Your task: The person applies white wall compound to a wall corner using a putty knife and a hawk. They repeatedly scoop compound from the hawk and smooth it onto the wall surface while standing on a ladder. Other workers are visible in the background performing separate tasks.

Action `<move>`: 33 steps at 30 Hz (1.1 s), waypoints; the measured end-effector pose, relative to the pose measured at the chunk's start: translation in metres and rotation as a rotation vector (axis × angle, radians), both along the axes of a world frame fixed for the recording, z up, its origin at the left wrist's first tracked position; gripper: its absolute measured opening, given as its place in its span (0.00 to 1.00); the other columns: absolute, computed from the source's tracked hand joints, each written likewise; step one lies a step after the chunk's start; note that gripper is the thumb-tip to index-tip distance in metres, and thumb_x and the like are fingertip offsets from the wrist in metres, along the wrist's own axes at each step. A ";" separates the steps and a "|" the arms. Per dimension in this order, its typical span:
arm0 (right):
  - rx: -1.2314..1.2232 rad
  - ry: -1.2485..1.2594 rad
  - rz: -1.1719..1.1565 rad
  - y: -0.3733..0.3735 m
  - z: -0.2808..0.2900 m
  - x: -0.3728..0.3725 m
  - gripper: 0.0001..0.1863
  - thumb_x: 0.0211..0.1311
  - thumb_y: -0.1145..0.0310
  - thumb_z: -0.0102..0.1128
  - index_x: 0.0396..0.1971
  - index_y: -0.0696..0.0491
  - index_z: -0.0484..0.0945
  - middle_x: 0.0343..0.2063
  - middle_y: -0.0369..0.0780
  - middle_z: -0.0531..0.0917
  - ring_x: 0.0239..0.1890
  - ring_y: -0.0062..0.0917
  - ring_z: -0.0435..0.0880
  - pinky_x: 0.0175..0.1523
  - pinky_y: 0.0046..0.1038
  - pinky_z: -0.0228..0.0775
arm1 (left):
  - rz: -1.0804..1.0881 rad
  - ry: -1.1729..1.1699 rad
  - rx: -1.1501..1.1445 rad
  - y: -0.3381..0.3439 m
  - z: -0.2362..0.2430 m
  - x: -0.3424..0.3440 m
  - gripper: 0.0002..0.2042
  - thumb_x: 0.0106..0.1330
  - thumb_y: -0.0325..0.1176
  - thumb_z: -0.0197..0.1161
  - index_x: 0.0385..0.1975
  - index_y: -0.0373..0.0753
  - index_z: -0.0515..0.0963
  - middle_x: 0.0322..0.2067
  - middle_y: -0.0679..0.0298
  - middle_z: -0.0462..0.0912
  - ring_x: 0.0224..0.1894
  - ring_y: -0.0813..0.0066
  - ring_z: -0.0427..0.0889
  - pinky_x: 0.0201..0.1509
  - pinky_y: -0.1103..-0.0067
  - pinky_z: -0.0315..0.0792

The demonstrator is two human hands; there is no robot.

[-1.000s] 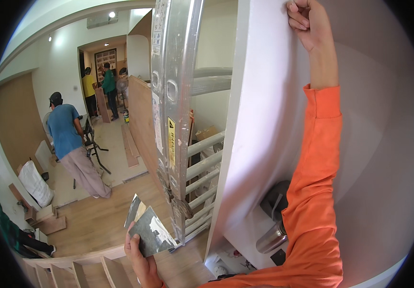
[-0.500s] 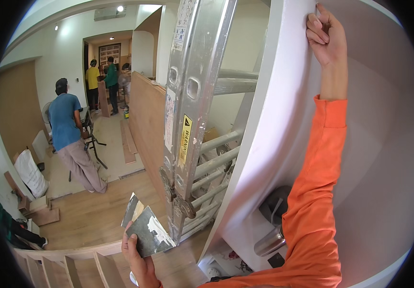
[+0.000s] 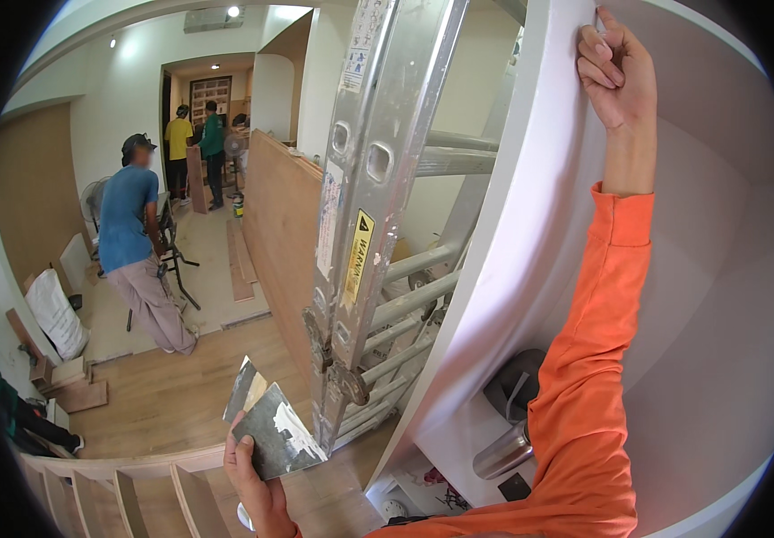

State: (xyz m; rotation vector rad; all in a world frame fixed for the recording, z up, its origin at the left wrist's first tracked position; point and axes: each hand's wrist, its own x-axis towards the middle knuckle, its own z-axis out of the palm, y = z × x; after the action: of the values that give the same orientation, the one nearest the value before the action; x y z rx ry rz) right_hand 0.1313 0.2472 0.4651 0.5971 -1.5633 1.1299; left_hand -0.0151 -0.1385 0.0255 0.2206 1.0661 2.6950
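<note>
Scrapers: two flat blades (image 3: 284, 438) at seven o'clock, fanned apart, the front one dark and smeared white; their handles do not show.
Left hand: I see it (image 3: 250, 475) closed round the scrapers, thumb on the front blade. If that pinch loosens, I judge they could slide and drop toward the wooden dividers (image 3: 195, 502) at half past seven.
White smear: it sits on the open face of the blade, so a tilt or a brush against the ladder (image 3: 382, 215), near one side of it, could wipe some off.
Right hand: raised between one and two o'clock (image 3: 618, 76), most fingers curled, index fingertip up by the white panel (image 3: 544, 179). I cannot tell whether it pinches anything or how firmly it touches. Pressing hard at full stretch could mark the panel or upset the wearer's balance.
Steel bottle: at five o'clock (image 3: 505, 453), just beside the orange sleeve (image 3: 584, 394) in my view; a low elbow swing might knock it, though I cannot judge the depth between them.
</note>
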 end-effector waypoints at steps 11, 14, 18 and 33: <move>0.084 -0.081 0.172 -0.025 -0.002 -0.009 0.12 0.66 0.77 0.43 0.21 0.50 0.66 0.13 0.33 0.69 0.11 0.12 0.59 0.11 0.14 0.46 | 0.028 0.012 0.007 0.001 -0.002 0.003 0.22 0.66 0.29 0.55 0.60 0.29 0.70 0.51 0.53 0.79 0.50 0.68 0.80 0.57 0.73 0.74; 0.109 -0.112 0.198 -0.018 0.000 -0.013 0.14 0.67 0.76 0.42 0.19 0.49 0.64 0.13 0.33 0.69 0.11 0.12 0.59 0.11 0.14 0.44 | 0.044 0.012 0.011 0.003 -0.002 0.004 0.22 0.66 0.29 0.55 0.60 0.29 0.70 0.51 0.53 0.79 0.50 0.67 0.80 0.57 0.73 0.74; 0.153 -0.157 0.364 -0.018 -0.003 -0.014 0.06 0.67 0.73 0.44 0.38 0.57 0.70 0.18 0.35 0.72 0.15 0.15 0.63 0.17 0.17 0.53 | 0.060 0.007 0.008 0.003 0.000 0.008 0.22 0.65 0.29 0.54 0.60 0.29 0.70 0.51 0.53 0.79 0.50 0.67 0.80 0.57 0.73 0.75; -0.172 0.330 -0.156 0.000 -0.010 -0.020 0.20 0.73 0.67 0.47 0.59 0.62 0.71 0.21 0.37 0.81 0.16 0.16 0.73 0.21 0.19 0.65 | 0.020 0.110 -0.089 -0.007 0.001 0.002 0.24 0.68 0.33 0.54 0.62 0.29 0.67 0.55 0.54 0.77 0.55 0.66 0.78 0.60 0.71 0.72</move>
State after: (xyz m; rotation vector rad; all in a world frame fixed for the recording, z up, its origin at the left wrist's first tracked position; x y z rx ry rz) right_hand 0.1116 0.2474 0.4552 0.5073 -1.1950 0.9799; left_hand -0.0130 -0.1457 0.0266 0.3471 1.2232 2.6723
